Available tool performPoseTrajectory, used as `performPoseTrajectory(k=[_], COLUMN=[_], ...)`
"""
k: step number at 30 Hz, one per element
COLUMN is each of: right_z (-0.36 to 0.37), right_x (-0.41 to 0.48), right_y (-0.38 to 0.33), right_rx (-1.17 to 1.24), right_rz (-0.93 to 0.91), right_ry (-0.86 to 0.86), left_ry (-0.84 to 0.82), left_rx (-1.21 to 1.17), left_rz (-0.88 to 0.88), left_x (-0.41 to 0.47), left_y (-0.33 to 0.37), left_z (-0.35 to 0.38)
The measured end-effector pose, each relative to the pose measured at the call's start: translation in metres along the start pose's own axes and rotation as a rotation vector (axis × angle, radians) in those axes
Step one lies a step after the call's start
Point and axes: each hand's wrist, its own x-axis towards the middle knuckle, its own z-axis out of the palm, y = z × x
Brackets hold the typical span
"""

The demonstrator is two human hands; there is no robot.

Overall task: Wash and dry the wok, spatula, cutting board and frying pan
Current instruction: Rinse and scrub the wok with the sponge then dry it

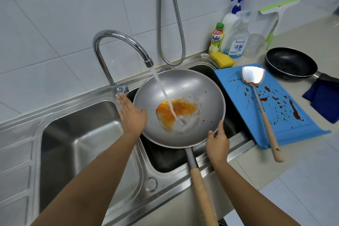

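Observation:
A grey wok [194, 88] with a wooden handle lies over the right sink basin, orange sauce pooled in its bottom. Water from the tap [117, 42] streams into it. My right hand [217, 143] grips the wok's near right rim, thumb inside. My left hand [131, 113] stretches flat beside the wok's left rim, fingertips by the tap lever. To the right, a metal spatula [256, 88] with a wooden handle lies on the sauce-stained blue cutting board [293, 130]. Beyond it stands the black frying pan [291, 63].
A left sink basin [77, 134] lies beside the wok. A yellow sponge [222, 59], soap bottles [229, 25], a glass jar [254, 45] and a green squeegee [275, 14] stand along the wall. A dark blue cloth [324, 101] lies by the pan handle.

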Motion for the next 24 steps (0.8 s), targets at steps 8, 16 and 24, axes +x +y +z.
performPoseTrajectory(k=[8,16,24], right_z=[0.001,0.002,-0.001], right_x=[0.002,0.003,0.001], right_y=[0.002,0.005,0.002], right_rx=[-0.002,-0.013,-0.008], right_rz=[-0.012,-0.021,-0.011], right_ry=[0.002,0.008,0.005], left_ry=[0.074,0.019,-0.022], left_rx=[-0.059,0.022,-0.23], left_rz=[-0.016,0.017,-0.059], left_x=[0.036,0.076,-0.035], left_y=[0.028,0.034,0.016], left_z=[0.0,-0.002,-0.004])
